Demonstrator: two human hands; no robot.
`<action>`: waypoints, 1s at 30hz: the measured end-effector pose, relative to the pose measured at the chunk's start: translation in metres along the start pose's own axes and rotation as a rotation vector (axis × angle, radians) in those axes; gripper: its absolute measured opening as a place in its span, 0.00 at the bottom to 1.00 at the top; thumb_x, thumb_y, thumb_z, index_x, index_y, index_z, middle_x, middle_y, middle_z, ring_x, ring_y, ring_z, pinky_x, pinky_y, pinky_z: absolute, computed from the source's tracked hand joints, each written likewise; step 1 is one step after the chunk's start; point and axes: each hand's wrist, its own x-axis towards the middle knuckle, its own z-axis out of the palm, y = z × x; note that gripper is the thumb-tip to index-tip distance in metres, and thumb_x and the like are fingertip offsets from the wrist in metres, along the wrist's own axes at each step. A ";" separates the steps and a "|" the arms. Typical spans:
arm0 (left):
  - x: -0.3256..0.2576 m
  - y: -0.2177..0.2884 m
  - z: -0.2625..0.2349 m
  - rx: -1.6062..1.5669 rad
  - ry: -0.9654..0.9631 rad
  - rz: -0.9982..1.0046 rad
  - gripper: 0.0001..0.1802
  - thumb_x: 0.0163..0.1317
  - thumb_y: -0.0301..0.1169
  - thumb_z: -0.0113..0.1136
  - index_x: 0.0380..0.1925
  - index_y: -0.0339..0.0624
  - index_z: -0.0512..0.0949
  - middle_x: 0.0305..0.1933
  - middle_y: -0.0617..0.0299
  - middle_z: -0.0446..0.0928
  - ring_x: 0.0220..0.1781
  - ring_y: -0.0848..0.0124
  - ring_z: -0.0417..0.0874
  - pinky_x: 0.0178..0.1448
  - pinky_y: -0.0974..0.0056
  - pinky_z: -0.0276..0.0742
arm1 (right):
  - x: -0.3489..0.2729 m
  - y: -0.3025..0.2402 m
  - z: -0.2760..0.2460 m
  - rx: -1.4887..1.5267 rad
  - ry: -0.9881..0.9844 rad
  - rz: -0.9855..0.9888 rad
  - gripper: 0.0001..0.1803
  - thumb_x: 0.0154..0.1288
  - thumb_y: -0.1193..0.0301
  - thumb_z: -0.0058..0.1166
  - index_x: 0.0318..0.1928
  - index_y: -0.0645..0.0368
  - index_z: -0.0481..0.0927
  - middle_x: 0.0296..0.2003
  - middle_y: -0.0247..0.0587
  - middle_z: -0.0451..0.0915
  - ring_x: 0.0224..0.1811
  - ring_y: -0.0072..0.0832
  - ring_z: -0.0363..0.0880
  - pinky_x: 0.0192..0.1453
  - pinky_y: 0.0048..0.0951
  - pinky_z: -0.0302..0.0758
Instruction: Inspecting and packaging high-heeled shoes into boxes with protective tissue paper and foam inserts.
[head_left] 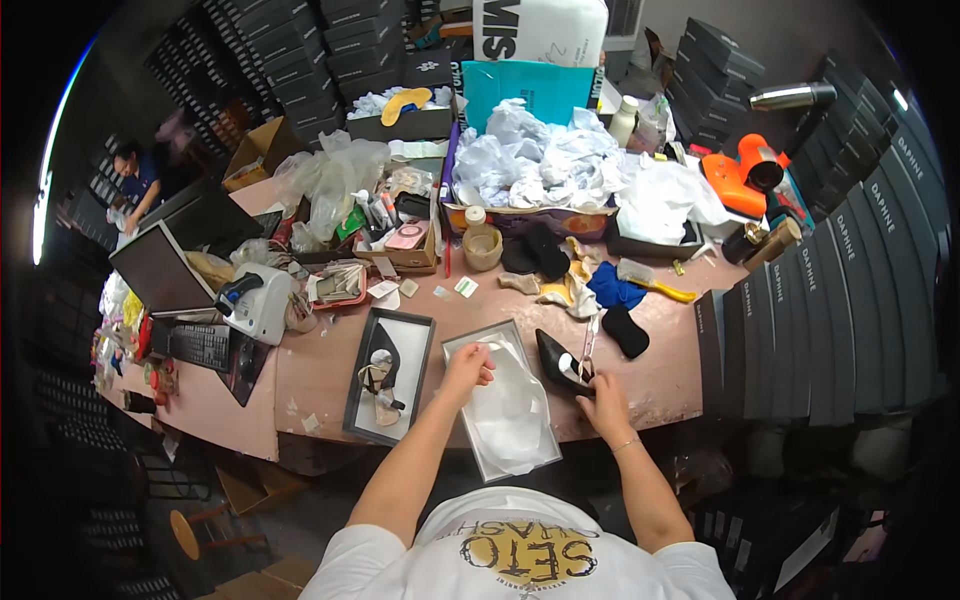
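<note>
A black pointed-toe shoe (556,364), with white stuffing inside and a strap standing up, lies on the bench. At its near end my right hand (605,402) closes its fingers on it. My left hand (470,370) is curled over the left edge of a grey-rimmed open box lined with white tissue paper (510,410); whatever its fingers hold, if anything, is hidden. Left of that hand, another open shoe box (427,348) contains a black strappy shoe (382,362) with white stuffing.
Dark shoe boxes (800,340) are stacked along the right. At the back stand a large bin of crumpled white paper (530,160) and an orange heat tool (735,180). Cloths and a yellow-handled brush (655,280) lie beyond the shoe. A monitor (162,265) and label printer (258,305) stand left.
</note>
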 end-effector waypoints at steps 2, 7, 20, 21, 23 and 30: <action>-0.060 0.035 -0.021 -0.106 0.000 0.091 0.10 0.69 0.34 0.50 0.41 0.40 0.73 0.33 0.61 0.76 0.27 0.74 0.79 0.29 0.71 0.76 | -0.017 -0.008 -0.007 -0.019 0.097 0.009 0.47 0.45 0.65 0.72 0.65 0.57 0.61 0.64 0.60 0.60 0.60 0.58 0.65 0.62 0.44 0.67; -0.130 0.108 -0.089 -0.173 0.091 0.367 0.12 0.68 0.35 0.51 0.40 0.37 0.76 0.36 0.58 0.80 0.33 0.71 0.82 0.37 0.67 0.81 | -0.002 -0.040 -0.015 -0.414 -0.206 -0.015 0.57 0.43 0.63 0.71 0.72 0.43 0.49 0.65 0.62 0.57 0.61 0.58 0.65 0.60 0.44 0.69; -0.137 0.102 -0.046 0.171 0.353 0.471 0.13 0.64 0.28 0.58 0.45 0.31 0.78 0.32 0.64 0.79 0.30 0.80 0.77 0.35 0.75 0.74 | -0.037 -0.097 -0.139 1.093 -0.534 0.261 0.44 0.57 0.81 0.54 0.73 0.56 0.48 0.46 0.42 0.74 0.38 0.26 0.81 0.28 0.22 0.78; -0.141 0.098 -0.040 0.174 0.381 0.465 0.13 0.65 0.30 0.57 0.44 0.30 0.79 0.31 0.63 0.79 0.29 0.79 0.78 0.35 0.74 0.75 | -0.040 -0.117 -0.152 1.108 -0.619 0.195 0.45 0.58 0.80 0.55 0.73 0.56 0.48 0.46 0.42 0.74 0.39 0.25 0.81 0.29 0.22 0.78; -0.132 0.071 -0.036 0.060 0.364 0.439 0.13 0.66 0.31 0.57 0.42 0.30 0.79 0.32 0.64 0.79 0.30 0.79 0.78 0.35 0.74 0.75 | -0.042 -0.138 -0.155 1.066 -0.774 0.075 0.44 0.58 0.80 0.56 0.73 0.54 0.49 0.49 0.42 0.73 0.40 0.23 0.80 0.31 0.20 0.78; -0.150 0.031 -0.029 -0.236 0.353 0.337 0.17 0.60 0.23 0.62 0.48 0.36 0.69 0.40 0.57 0.77 0.38 0.74 0.79 0.44 0.70 0.77 | -0.024 -0.166 -0.133 0.912 -0.686 0.010 0.44 0.57 0.78 0.56 0.73 0.53 0.50 0.47 0.39 0.70 0.36 0.21 0.76 0.30 0.21 0.76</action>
